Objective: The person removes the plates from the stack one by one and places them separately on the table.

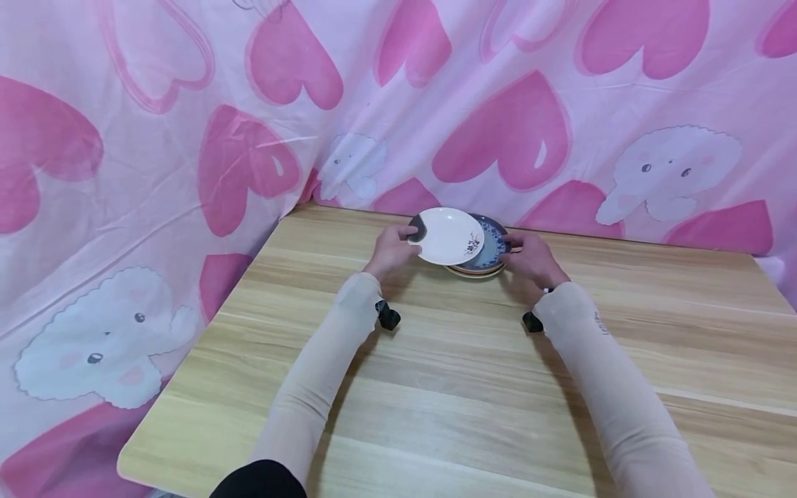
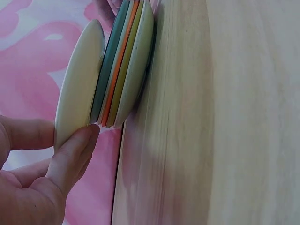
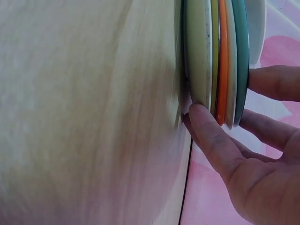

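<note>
Left grip (image 1: 392,252) pinching white plate (image 1: 447,237) by left rim; plate extends right from it, offset left over plate stack (image 1: 493,247) (blue-patterned top partly covered). Right grip (image 1: 529,257) nearer stack, grasping its right rim. All near back edge of desk (image 1: 436,387), pink cloth (image 1: 504,131) behind.

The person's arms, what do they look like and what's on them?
Long, pale pinkish-cream sleeves cover both arms. The right one has a small dark marking near the cuff. Black fabric shows further up the left arm. A small black block juts out at each wrist. The left hand and right hand wear no gloves.
</note>
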The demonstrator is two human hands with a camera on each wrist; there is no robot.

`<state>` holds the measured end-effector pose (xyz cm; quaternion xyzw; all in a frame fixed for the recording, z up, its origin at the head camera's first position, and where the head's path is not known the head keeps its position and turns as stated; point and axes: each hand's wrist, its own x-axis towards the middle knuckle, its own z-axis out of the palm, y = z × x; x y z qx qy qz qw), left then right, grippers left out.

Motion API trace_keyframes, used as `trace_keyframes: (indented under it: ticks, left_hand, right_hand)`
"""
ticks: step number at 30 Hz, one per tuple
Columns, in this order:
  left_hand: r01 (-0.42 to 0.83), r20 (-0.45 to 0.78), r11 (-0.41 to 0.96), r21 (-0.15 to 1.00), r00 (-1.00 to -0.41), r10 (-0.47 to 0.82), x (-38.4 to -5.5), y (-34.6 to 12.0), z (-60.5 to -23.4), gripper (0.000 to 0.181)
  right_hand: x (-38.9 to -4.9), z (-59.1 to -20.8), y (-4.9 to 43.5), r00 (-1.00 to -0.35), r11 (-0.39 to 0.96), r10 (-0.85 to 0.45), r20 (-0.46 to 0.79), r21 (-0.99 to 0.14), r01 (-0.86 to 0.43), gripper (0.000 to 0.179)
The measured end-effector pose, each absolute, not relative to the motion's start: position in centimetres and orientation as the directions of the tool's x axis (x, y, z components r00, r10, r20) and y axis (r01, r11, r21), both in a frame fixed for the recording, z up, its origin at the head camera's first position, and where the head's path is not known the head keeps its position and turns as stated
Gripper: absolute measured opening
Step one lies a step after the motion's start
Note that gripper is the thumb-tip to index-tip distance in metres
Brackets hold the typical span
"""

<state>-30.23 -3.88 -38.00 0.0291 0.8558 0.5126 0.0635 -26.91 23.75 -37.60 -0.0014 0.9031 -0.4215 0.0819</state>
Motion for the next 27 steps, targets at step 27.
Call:
trace_keyframes:
  ticks: [27]
  left_hand:
    - [-0.197,-0.158,0.355,0.914,-0.978,-0.135,-30.4,-9.2,-37.8,0.052]
  right_hand:
    - [-26.9,-37.5,23.5,-0.978,0.655,-0.069,-0.195,-0.748,0.103,0.055]
